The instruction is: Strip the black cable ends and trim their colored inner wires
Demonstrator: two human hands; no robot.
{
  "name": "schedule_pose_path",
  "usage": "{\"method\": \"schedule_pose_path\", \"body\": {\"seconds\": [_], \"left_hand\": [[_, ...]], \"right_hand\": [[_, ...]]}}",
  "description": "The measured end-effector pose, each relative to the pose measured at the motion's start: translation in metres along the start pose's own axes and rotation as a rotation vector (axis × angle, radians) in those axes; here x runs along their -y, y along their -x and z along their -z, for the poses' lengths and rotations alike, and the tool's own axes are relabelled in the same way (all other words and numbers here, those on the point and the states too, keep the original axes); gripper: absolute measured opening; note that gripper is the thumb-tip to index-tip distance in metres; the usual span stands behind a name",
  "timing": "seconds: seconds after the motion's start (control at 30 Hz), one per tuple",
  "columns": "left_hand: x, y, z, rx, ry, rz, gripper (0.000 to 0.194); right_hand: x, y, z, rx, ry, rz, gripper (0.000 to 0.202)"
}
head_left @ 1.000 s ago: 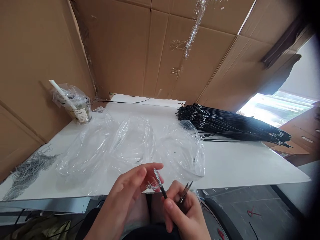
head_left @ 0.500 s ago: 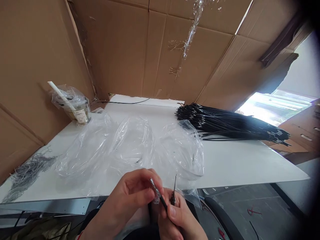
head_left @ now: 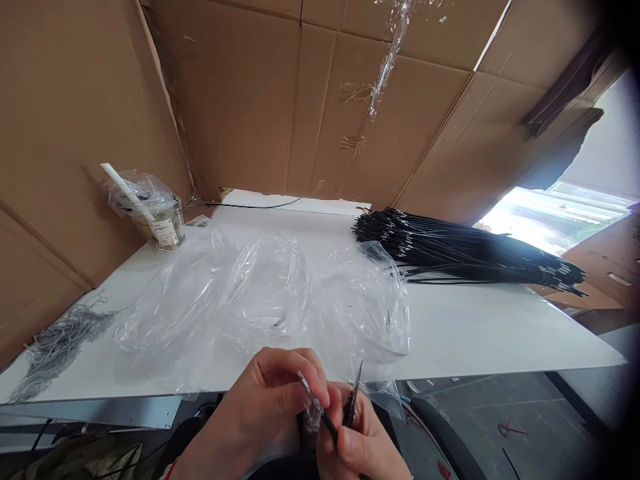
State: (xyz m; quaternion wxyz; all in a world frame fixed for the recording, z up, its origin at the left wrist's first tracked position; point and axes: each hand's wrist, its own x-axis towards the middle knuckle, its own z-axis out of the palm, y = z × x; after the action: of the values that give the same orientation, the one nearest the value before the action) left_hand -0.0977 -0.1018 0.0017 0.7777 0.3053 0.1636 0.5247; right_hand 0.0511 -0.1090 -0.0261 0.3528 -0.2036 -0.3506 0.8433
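Left hand (head_left: pixel 273 400) now lower, at the black cable (head_left: pixel 329 426)

Black cable (head_left: pixel 329 427) in left hand (head_left: pixel 273 399) and right hand (head_left: pixel 364 437), pointed tool (head_left: pixel 355 393) in the latter

Cardboard walls (head_left: pixel 240 113) back a white table (head_left: pixel 475 333), grey floor (head_left: pixel 475 417) below.
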Motion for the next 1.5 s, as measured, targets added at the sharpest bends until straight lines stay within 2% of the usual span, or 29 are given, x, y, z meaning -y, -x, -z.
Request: {"method": "schedule_pose_path", "body": {"seconds": [0.17,0.27,0.33,0.5,0.53,0.6,0.67,0.73,0.77,0.83,0.93,1.03,1.1,1.17,1.27,1.33,1.43,1.5], "left_hand": [[-0.006,0.005,-0.002,-0.028,-0.019,0.077,0.013],[-0.010,0.007,-0.001,-0.040,-0.073,0.116,0.014],[-0.010,0.007,0.002,-0.045,-0.122,0.134,0.017],[-0.007,0.005,0.008,-0.033,-0.262,0.135,0.022],[-0.008,0.004,0.007,-0.074,-0.297,0.128,0.021],[-0.011,0.005,0.003,-0.234,-0.395,0.052,0.023],[-0.012,0.007,-0.002,-0.436,-0.499,-0.120,0.026],[-0.012,0.012,-0.007,-0.547,-0.606,-0.303,0.022],[-0.011,0.015,-0.009,-0.553,-0.656,-0.360,0.022],[-0.009,0.020,-0.013,-0.504,-0.752,-0.368,0.025],[-0.004,0.022,-0.016,-0.478,-0.831,-0.253,0.018],[-0.001,0.020,-0.015,-0.493,-0.763,-0.195,0.014],[-0.001,0.018,-0.014,-0.491,-0.692,-0.197,0.014],[0.001,0.017,-0.014,-0.510,-0.651,-0.203,0.014],[0.005,0.018,-0.018,-0.570,-0.733,-0.262,0.011],[0.009,0.018,-0.021,-0.598,-0.844,-0.396,0.007],[0.017,0.017,-0.024,-0.549,-0.989,-0.631,0.027],[0.020,0.015,-0.024,-0.479,-1.049,-0.713,0.037]], "right_hand": [[-0.001,0.002,0.002,-0.003,-0.019,-0.007,0.046],[-0.001,0.003,0.005,0.030,-0.006,0.039,0.043],[0.001,0.005,0.008,0.014,0.085,0.110,0.038],[0.006,0.011,0.019,-0.144,0.476,0.231,0.036],[0.008,0.012,0.021,-0.167,0.569,0.261,0.036],[0.011,0.013,0.023,-0.245,0.781,0.383,0.033],[0.013,0.013,0.022,-0.338,0.967,0.552,0.028],[0.015,0.012,0.021,-0.390,1.088,0.685,0.022],[0.016,0.012,0.019,-0.400,1.129,0.731,0.019],[0.017,0.011,0.017,-0.404,1.193,0.801,0.013],[0.015,0.010,0.013,-0.383,1.242,0.912,0.008],[0.011,0.009,0.009,-0.408,1.245,1.002,0.009],[0.007,0.010,0.005,-0.501,1.232,0.979,0.008],[0.002,0.011,0.001,-0.622,1.208,0.889,0.010],[-0.005,0.012,-0.005,-0.768,1.140,0.759,0.019],[-0.006,0.011,-0.008,-0.812,1.086,0.724,0.022],[-0.003,0.010,-0.011,-0.830,1.014,0.733,0.019],[0.000,0.010,-0.013,-0.838,0.972,0.744,0.017]]}}
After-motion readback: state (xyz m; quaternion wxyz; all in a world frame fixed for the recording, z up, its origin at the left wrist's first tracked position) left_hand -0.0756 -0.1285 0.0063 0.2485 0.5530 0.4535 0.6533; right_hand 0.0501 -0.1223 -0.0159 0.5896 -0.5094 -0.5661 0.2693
